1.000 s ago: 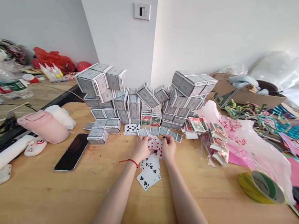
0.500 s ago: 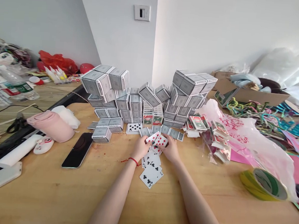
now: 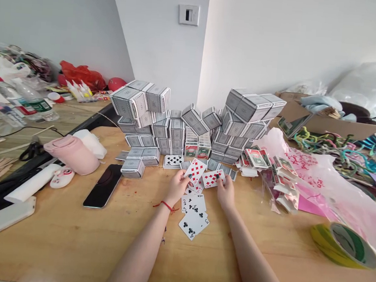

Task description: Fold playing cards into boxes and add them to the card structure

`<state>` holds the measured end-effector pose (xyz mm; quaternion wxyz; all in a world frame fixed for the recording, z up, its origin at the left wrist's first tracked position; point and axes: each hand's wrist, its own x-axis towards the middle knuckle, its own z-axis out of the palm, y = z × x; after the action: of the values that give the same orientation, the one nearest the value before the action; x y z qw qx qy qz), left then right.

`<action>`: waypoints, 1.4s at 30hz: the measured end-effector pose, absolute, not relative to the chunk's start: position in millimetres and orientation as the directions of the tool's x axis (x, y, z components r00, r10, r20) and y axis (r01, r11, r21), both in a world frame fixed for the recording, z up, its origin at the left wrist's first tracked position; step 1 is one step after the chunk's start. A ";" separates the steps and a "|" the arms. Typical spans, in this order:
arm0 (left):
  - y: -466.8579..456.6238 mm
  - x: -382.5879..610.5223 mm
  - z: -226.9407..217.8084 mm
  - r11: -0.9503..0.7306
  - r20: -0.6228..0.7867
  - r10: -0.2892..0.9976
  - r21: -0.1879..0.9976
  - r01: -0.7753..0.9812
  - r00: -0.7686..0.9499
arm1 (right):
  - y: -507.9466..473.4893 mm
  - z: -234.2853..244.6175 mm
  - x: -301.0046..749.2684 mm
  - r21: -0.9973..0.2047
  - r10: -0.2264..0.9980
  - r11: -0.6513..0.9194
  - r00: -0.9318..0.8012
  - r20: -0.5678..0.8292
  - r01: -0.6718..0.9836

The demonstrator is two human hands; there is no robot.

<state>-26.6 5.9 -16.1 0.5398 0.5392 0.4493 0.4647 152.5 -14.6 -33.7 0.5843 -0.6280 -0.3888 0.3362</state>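
Note:
Between thumb and fingers, my left hand (image 3: 178,186) grips a playing card with red diamonds (image 3: 194,171), tilted upright. My right hand (image 3: 225,193) pinches another diamond playing card (image 3: 210,179), a little apart from the first. Below them, several face-up cards (image 3: 195,217), mostly clubs, overlap on the wooden table (image 3: 128,240); a red card partly shows under my left hand's card. Behind my hands stands a structure of grey patterned card blocks (image 3: 172,135), with two raised sides and a lower middle. A face-up spades card (image 3: 174,160) lies at its foot.
Left of my hands are a phone (image 3: 103,186), a pink pouch-like item (image 3: 73,153) and a white power-bank-like slab (image 3: 4,220). To the right lie opened card boxes (image 3: 284,179), a plastic bag (image 3: 319,168) and a yellow tape roll (image 3: 344,244). A cardboard box (image 3: 332,124) stands behind.
My hands have drawn apart, each now with its own diamond card; before, the cards were together between them. The whole view has shifted slightly.

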 end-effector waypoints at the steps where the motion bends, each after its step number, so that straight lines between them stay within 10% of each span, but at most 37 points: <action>1: 4.9 -25.7 -14.5 0.011 0.002 0.984 0.998 -0.067 0.179 | -14.9 -33.2 150.1 -1.000 0.888 0.003 0.461 -0.004 -0.013; 6: -2.6 -16.9 -10.9 0.070 -0.052 0.975 0.994 -0.078 0.218 | -20.4 -26.2 131.6 -0.833 0.949 0.078 0.296 -0.105 -0.547; 11: -7.5 -12.2 -9.4 -0.184 0.143 0.973 0.954 0.238 0.182 | -26.6 -20.4 121.8 -0.703 0.972 0.055 0.200 -0.125 -0.709; 27: -9.0 -11.3 -11.0 -0.389 0.271 0.910 0.819 0.422 0.314 | -29.1 -21.4 125.7 -0.800 0.988 -0.021 0.111 -0.109 -0.600; 42: 1.5 -22.3 -11.4 -0.134 0.130 0.989 0.990 0.053 0.073 | -31.2 -24.9 119.5 -0.914 0.980 -0.092 0.125 -0.152 -0.396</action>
<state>-22.3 1.5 -11.4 0.4682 0.5633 0.4622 0.4998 119.5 -31.2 -24.9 0.5936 -0.4583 -0.3191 0.5795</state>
